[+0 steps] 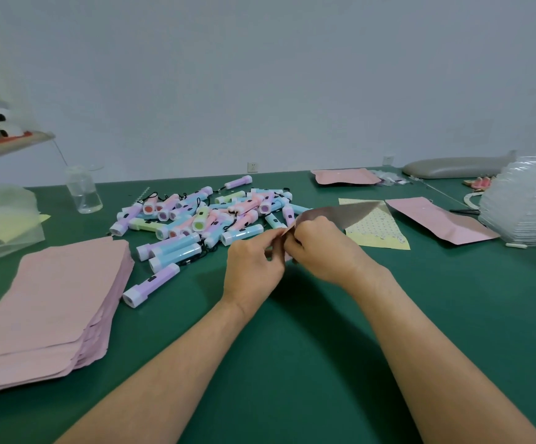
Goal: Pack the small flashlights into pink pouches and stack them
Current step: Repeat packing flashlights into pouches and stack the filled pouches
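Both hands meet above the middle of the green table (292, 347). My left hand (253, 267) and my right hand (321, 251) pinch the near end of one pink pouch (340, 213), which sticks out tilted to the upper right. Whether anything is inside it cannot be seen. Behind the hands lies a pile of small pastel flashlights (202, 216) in blue, purple, pink and green. A thick stack of empty pink pouches (48, 302) lies at the left.
A pink pouch (443, 224) lies flat at the right, another (346, 177) at the back. A yellow dotted sheet (375, 229), a clear jar (83, 192), plastic bags (0, 222) at left and a stack of clear packaging (529, 200) at right also stand here.
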### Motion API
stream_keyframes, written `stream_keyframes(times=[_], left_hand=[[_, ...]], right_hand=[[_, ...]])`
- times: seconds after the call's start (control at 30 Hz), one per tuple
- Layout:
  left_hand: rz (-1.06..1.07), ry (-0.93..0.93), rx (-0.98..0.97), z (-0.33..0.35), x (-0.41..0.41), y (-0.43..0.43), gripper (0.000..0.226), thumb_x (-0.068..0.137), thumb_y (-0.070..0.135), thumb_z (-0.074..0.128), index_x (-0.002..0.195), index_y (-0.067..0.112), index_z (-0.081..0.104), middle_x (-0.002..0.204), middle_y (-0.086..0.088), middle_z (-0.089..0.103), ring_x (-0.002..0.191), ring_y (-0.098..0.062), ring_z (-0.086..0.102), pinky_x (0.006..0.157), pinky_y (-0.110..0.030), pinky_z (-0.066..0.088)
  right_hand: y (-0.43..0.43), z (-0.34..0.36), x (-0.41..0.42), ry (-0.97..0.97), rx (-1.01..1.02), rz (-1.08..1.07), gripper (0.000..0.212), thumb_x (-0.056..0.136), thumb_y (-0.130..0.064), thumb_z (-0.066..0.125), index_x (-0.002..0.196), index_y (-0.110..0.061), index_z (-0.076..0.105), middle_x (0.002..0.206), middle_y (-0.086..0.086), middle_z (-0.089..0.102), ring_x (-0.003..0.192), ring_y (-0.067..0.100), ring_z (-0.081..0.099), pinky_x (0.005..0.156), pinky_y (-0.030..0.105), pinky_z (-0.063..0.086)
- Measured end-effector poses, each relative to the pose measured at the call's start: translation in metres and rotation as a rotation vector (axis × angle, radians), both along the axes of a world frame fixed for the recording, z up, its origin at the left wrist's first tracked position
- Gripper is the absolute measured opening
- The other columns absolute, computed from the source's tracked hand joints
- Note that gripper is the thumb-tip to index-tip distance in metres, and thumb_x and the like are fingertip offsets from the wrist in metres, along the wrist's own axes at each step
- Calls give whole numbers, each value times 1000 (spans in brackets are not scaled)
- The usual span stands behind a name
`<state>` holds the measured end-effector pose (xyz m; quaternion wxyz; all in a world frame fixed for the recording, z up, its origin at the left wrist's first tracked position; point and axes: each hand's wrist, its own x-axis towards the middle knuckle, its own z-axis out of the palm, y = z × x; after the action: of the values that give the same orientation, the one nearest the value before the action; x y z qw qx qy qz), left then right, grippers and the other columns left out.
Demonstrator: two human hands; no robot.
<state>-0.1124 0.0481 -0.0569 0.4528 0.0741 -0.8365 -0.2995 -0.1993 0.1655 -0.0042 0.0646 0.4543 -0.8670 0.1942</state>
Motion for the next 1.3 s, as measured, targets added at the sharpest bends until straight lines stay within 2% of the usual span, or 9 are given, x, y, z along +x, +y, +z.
stream_keyframes(times=[0.13, 0.23, 0.37, 0.5, 0.6, 0.7, 1.03, 1.2, 1.3], left_hand=[[-106, -75, -44, 3, 7, 3, 28, 93, 8, 73, 120, 12, 78, 98, 1, 81, 88, -16, 78, 83, -37, 62], [-53, -164, -221, 4, 9, 3, 35, 93, 4, 58, 125, 6, 73, 78, -14, 75, 67, -35, 68, 65, -48, 56], [-91, -193, -172, 0, 14, -4, 24, 97, -2, 60, 116, 3, 74, 80, -17, 74, 69, -38, 68, 66, -48, 56], [-123, -152, -121, -5, 12, -16, 22, 102, 10, 66, 121, 16, 74, 83, -2, 75, 73, -25, 69, 71, -44, 58], [-189, -127, 3, -6, 11, -20, 27, 98, 16, 73, 124, 23, 77, 103, 9, 81, 92, -14, 77, 88, -40, 62], [-131, -155, -5, -8, 12, -19, 33, 95, 14, 74, 126, 25, 77, 112, 15, 79, 102, 2, 73, 97, -34, 60], [247, -341, -419, 2, 15, -16, 21, 99, 38, 57, 108, 21, 67, 77, -4, 69, 71, -36, 67, 63, -41, 54], [310, -446, -556, 5, 12, -8, 28, 104, 41, 48, 115, 21, 64, 91, -1, 73, 75, -33, 70, 57, -33, 40], [334, -499, -567, 5, 9, -9, 31, 106, 45, 43, 126, 27, 60, 96, 1, 74, 79, -28, 71, 60, -33, 46]], right_hand=[[13, -8, 7, 173, -63, -1, 29, 99, -27, 51, 72, -16, 50, 70, 16, 57, 62, 36, 45, 58, 37, 37], [12, -11, 12, 208, -112, -47, 32, 97, -36, 52, 70, -21, 45, 67, 11, 58, 60, 38, 51, 56, 36, 39], [2, -17, 18, 27, -198, -111, 24, 99, -38, 47, 85, -19, 49, 83, 10, 63, 69, 35, 47, 62, 40, 43], [-6, -21, 16, 82, -171, -62, 22, 105, -26, 39, 87, -15, 44, 94, 14, 67, 75, 43, 57, 64, 46, 48], [-6, -22, 11, 71, -148, -54, 15, 103, -22, 43, 92, -13, 48, 92, 16, 66, 78, 43, 59, 66, 47, 51], [-5, -25, 12, 144, -109, -76, 18, 101, -21, 47, 111, -11, 57, 90, 15, 65, 72, 38, 52, 61, 42, 43], [-11, -27, 21, 261, -56, 5, 18, 102, -13, 43, 110, -11, 59, 97, 13, 65, 68, 35, 47, 60, 38, 29], [-11, -22, 34, 322, 40, -159, 17, 97, -5, 45, 103, -11, 60, 96, 11, 67, 57, 26, 33, 46, 33, 12], [-10, -17, 38, 297, 44, -197, 15, 94, -4, 45, 93, -15, 55, 91, 10, 66, 50, 19, 24, 47, 32, 11]])
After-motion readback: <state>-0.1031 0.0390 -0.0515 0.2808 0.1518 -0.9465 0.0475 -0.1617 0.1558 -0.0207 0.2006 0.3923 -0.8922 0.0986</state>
